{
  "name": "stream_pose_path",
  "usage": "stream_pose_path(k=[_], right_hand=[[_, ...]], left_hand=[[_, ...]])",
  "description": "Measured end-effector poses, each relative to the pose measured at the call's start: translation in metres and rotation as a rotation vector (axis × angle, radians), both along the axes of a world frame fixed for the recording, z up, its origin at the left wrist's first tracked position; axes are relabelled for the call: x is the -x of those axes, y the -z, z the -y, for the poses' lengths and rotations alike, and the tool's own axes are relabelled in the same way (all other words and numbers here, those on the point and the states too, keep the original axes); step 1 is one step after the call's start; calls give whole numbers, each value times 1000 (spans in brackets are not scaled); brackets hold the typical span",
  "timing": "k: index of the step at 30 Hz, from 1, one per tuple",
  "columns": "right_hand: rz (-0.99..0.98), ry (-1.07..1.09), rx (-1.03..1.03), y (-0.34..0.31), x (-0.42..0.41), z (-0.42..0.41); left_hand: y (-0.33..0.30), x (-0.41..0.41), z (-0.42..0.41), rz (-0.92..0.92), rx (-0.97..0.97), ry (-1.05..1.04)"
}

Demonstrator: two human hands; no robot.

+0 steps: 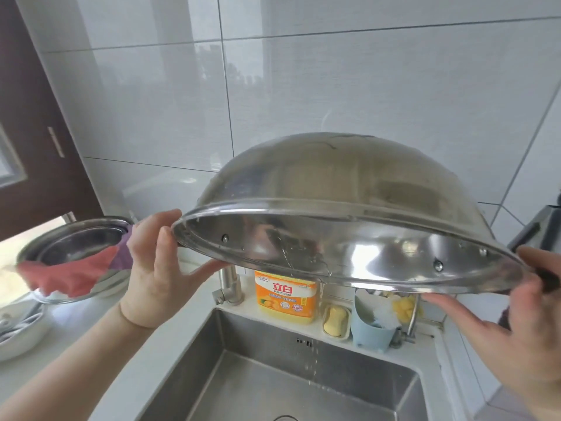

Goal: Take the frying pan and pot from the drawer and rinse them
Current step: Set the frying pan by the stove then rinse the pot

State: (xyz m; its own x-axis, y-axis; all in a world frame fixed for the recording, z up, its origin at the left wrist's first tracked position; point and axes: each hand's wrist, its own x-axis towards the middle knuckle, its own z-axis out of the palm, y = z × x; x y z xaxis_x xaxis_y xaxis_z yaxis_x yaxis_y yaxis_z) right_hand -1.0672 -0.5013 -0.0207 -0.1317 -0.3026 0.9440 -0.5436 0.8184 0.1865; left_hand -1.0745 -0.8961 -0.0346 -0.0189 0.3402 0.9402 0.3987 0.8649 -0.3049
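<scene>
On the far left counter a round steel lid [76, 247] lies with a red and purple cloth [76, 273] draped on it, just beside my left hand [158, 268]. That hand pinches the left rim of the big domed stainless-steel pan [343, 208], fingers curled over the edge, thumb beneath. I hold the pan upside down and tilted above the steel sink [230, 375], and a thin stream of water [315, 354] runs off its near rim. To drain it well I should keep that low edge over the basin until the dripping stops. My right hand [516, 314] curls around the dark handle at the right, lower fingers spread apart.
</scene>
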Motion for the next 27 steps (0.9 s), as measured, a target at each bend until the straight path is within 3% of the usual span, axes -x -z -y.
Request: stream_pose_path(k=[4,7,12,16,20,27], right_hand=[[104,-32,16,0,3,-6],[300,-121,27,4,9,-3],[937,-177,41,30,19,-9],[1250,-162,56,47,23,-20],[1492,-84,23,52,15,-22],[1522,-149,170,56,-14,-13]], left_hand=[[-5,1,-2,129,-26,35],[3,8,-2,485,-58,85],[32,26,1,1084,-99,96],[50,33,1,1511,-95,104],[56,36,7,1724,-50,130],[55,48,15,1849,31,216]])
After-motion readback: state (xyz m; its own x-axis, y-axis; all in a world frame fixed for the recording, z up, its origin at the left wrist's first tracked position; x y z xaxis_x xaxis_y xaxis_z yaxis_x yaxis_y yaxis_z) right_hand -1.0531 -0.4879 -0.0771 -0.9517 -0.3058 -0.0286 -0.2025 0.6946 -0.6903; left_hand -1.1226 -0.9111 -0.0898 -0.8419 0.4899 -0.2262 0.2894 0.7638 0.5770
